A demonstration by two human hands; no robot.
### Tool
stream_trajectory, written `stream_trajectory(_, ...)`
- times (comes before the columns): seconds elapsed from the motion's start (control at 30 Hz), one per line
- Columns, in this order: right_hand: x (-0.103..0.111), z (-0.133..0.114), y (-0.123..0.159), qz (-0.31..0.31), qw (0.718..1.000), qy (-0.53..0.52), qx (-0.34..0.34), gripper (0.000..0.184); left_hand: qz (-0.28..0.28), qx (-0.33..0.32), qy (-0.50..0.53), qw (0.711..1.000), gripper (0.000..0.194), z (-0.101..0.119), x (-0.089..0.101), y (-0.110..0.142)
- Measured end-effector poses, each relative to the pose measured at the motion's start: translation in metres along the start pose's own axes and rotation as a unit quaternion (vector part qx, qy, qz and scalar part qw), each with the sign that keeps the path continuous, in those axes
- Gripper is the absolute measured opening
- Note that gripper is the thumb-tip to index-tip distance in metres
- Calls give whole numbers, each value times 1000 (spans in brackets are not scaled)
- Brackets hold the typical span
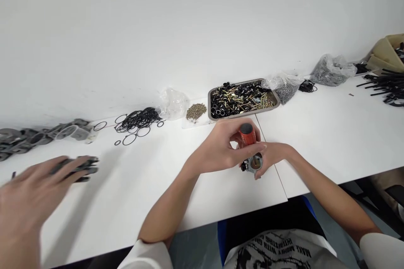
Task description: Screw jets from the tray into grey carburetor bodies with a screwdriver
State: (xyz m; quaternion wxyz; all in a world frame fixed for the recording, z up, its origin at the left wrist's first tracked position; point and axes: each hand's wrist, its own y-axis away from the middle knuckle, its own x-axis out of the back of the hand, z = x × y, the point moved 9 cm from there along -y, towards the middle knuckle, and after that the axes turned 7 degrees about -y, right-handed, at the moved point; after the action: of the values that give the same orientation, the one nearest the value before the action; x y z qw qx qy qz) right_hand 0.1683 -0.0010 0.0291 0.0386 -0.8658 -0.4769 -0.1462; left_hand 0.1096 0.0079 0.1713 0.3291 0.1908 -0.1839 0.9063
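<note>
In the middle of the head view my left hand (pixel 222 145) is wrapped round the red handle of a screwdriver (pixel 248 135) with a black end cap. The handle points up, and its shaft is hidden behind my fingers. Right below it, a small silver metal carburetor (pixel 255 162) with a round opening and a black fitting is gripped by my right hand (pixel 269 156), thumb along its side. My two hands touch or overlap over the part. Where the screwdriver's tip rests I cannot tell.
Behind my hands stands a metal tray (pixel 276 105) of mixed small parts. Brass pieces (pixel 196 111), black O-rings (pixel 139 121) and plastic bags (pixel 333 70) line the wall. Black hoses (pixel 386 85) lie far right. At left a co-worker's hand (pixel 38 191) covers dark parts near grey castings (pixel 38 136).
</note>
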Motion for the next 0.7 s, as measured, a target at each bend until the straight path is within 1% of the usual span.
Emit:
stream_trajectory(0.13,2,2,1,14,1000,10,3,48,3,-11,-16,1000,15,0,-3,-1)
stream_trajectory(0.2,5,3,1,37,999,16,6,48,-5,-19,-23,1000,14,1,-5,0)
stream_trajectory(0.27,7,3,1,43,999,22,6,48,-19,-25,-26,999,11,1,-7,0)
stream_trajectory(0.3,6,3,1,34,999,24,2,49,-24,-30,-24,999,10,1,-7,1)
stream_trajectory(0.43,-3,3,1,-29,999,20,-27,53,-53,-80,-5,995,22,8,-6,2)
stream_trajectory(0.53,-2,1,1,-35,999,10,-32,53,-65,-119,-25,990,19,11,-6,2)
stream_trajectory(0.6,-1,2,1,-34,999,9,-35,52,-47,-136,-26,989,22,11,-3,1)
stream_trajectory(0.63,-2,3,1,-35,999,9,-39,52,-28,-139,-17,990,25,11,1,0)
stream_trajectory(0.7,-2,4,1,-37,998,10,-44,52,10,-127,13,992,30,9,8,1)
